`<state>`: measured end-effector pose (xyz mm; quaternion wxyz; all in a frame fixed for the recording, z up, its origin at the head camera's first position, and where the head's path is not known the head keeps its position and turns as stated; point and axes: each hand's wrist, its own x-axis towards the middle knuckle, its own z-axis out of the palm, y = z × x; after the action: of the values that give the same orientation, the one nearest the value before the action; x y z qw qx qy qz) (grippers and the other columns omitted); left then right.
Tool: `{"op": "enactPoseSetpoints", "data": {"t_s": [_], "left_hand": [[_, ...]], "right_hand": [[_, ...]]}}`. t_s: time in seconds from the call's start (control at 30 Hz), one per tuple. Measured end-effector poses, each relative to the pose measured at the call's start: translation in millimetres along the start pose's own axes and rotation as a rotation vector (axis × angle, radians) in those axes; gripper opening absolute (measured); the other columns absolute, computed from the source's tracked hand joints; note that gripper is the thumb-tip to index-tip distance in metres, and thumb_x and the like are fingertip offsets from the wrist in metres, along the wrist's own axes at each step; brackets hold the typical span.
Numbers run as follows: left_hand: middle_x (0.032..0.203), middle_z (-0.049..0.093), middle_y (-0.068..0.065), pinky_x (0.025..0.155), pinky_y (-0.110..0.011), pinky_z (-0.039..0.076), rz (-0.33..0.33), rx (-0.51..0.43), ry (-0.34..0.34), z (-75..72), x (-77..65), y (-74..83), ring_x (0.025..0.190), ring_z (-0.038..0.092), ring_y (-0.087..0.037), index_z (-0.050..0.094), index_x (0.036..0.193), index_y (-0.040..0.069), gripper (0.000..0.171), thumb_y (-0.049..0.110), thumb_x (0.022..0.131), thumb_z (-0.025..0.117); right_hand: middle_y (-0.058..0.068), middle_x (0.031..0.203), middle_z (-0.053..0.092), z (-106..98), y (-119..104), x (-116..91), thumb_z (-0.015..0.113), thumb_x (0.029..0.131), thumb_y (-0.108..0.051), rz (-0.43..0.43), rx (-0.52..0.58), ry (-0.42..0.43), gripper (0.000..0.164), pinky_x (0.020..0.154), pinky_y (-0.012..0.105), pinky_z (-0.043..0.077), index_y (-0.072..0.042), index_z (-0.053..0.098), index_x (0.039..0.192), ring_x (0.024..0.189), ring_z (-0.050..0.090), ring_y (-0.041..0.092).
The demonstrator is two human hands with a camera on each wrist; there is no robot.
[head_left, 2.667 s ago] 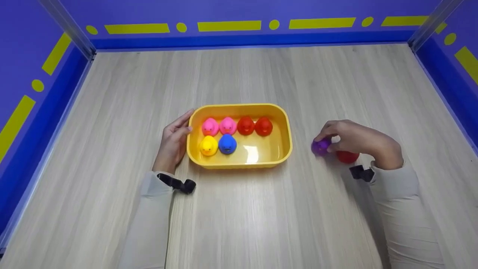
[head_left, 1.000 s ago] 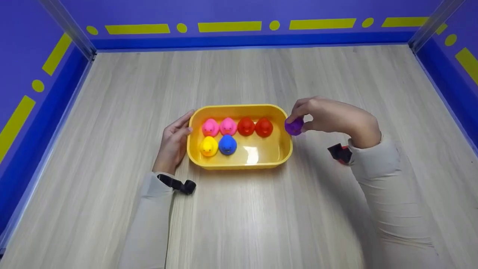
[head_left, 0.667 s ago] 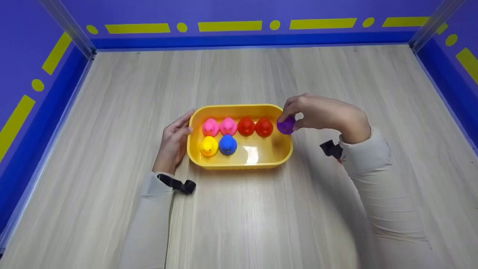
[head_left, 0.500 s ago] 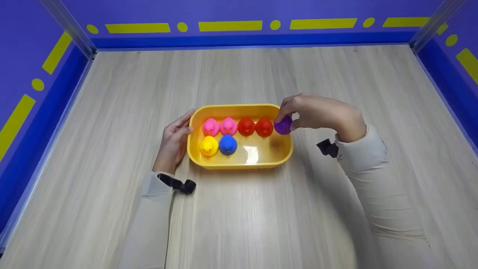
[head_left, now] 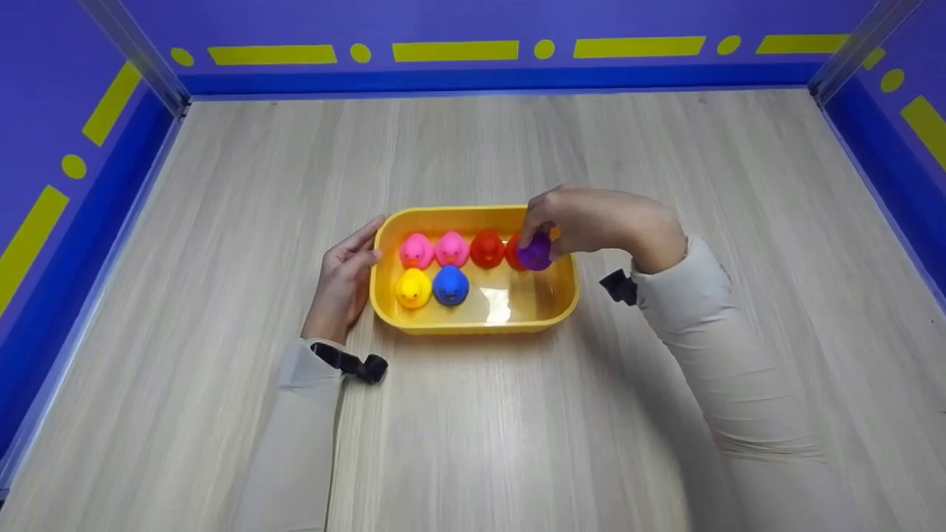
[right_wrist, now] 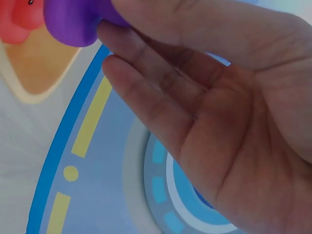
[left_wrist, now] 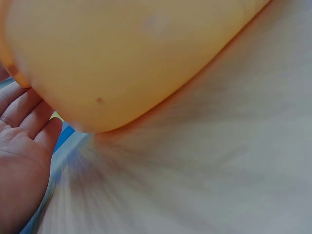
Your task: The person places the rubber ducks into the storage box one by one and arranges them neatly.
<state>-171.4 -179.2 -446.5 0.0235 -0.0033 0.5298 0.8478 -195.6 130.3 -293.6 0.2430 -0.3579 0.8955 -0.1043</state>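
Observation:
My right hand [head_left: 602, 222] pinches a purple rubber duck [head_left: 536, 253] between thumb and fingers, over the right part of a yellow plastic tub [head_left: 473, 325]. In the head view, the purple duck partly covers a red duck [head_left: 512, 253]. At the top of the right wrist view, thumb and fingertips meet the purple duck [right_wrist: 73, 24]. My left hand [head_left: 347, 273] holds the tub's left end, thumb tip at the rim and fingers along the outside. Below the rim, the left wrist view shows those fingers [left_wrist: 24, 109] near the tub wall [left_wrist: 112, 63].
Inside the tub, two pink ducks [head_left: 434, 251] and another red duck [head_left: 488, 250] line the far side. Nearer sit a yellow duck [head_left: 413, 289] and a blue duck [head_left: 451, 286]. Blue-purple panels [head_left: 473, 22] with yellow marks border the wooden tabletop [head_left: 458, 428].
From the table right of the tub, my right hand has lifted the purple duck and carried it left, over the rim to above the red duck. My left hand has stayed at the tub.

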Motion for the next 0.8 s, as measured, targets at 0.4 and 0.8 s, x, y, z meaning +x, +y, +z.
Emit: {"op": "enactPoseSetpoints", "data": {"t_s": [0.4, 0.8], "left_hand": [[0.148, 0.041, -0.021, 0.112, -0.030, 0.037, -0.009, 0.007, 0.015, -0.7, 0.4, -0.5, 0.138, 0.041, -0.023, 0.040, 0.139, -0.010, 0.054, -0.010, 0.086, 0.045], [0.149, 0.039, -0.022, 0.113, -0.030, 0.037, -0.004, -0.011, 0.000, -0.5, 0.2, -0.4, 0.138, 0.039, -0.024, 0.038, 0.140, -0.011, 0.054, -0.011, 0.086, 0.044]], "right_hand": [[0.006, 0.106, 0.068, 2.8, -12.7, 21.9, 0.072, 0.081, 0.001, 0.001, -0.010, -0.061, 0.028, 0.089, 0.036, 0.056, -0.009, 0.073, 0.106, 0.097, 0.060, 0.023], [0.003, 0.111, 0.066, 8.3, -20.0, 42.6, 0.070, 0.080, 0.002, 0.141, 0.053, -0.168, 0.037, 0.090, 0.035, 0.055, -0.017, 0.072, 0.112, 0.100, 0.057, 0.023]]}}
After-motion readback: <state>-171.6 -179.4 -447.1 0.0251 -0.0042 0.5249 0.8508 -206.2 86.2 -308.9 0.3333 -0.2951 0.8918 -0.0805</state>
